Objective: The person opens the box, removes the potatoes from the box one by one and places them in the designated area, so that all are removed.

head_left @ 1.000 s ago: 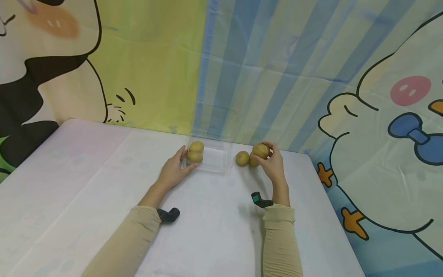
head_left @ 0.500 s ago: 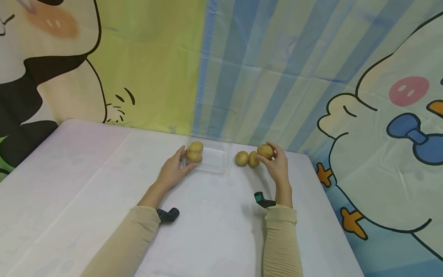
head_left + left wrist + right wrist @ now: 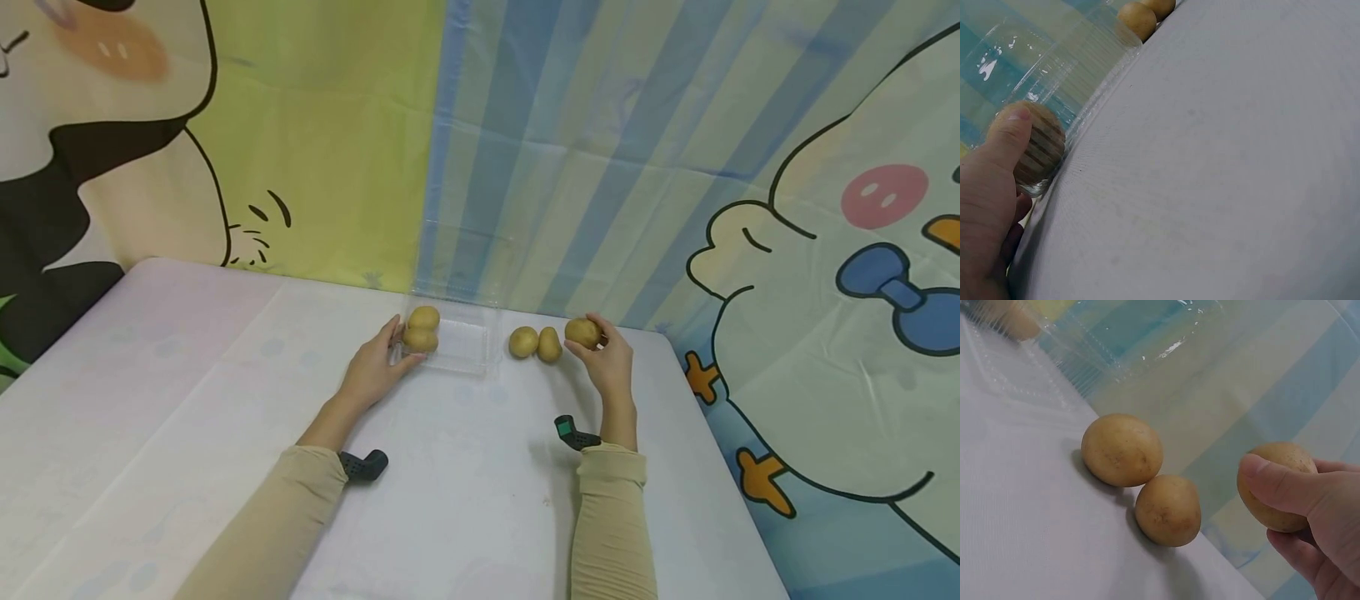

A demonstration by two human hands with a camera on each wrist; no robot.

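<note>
My two views from the wrists and one from the head showed a person's hands wide apart over a white table (image 3: 450, 500). The left hand (image 3: 372, 367) gripped the left end of a clear plastic box (image 3: 465, 346). I saw its thumb (image 3: 1011, 134) lying on the box's front wall, with a potato showing right behind the plastic. Two potatoes sat in the box at that end: a back potato (image 3: 424, 317) and a front potato (image 3: 420, 340), close together. The box's see-through lid (image 3: 461, 262) stood up at the back.

The right hand (image 3: 611, 364) pinched a third potato (image 3: 582, 333) between its thumb and fingers. I could not tell if that potato's bottom touched the table. Two more potatoes lay on the table between the box and the right hand: a round potato (image 3: 523, 342) nearer the box, and a longer-looking potato (image 3: 549, 344) right beside it. From the right wrist I saw a gap between those two and the held one.

Both arms wore tan sleeves (image 3: 611, 517), and a small black gadget (image 3: 365, 467) stuck out at each wrist. Behind the table hung a cloth (image 3: 615, 167) with blue stripes and big cartoon animals.
</note>
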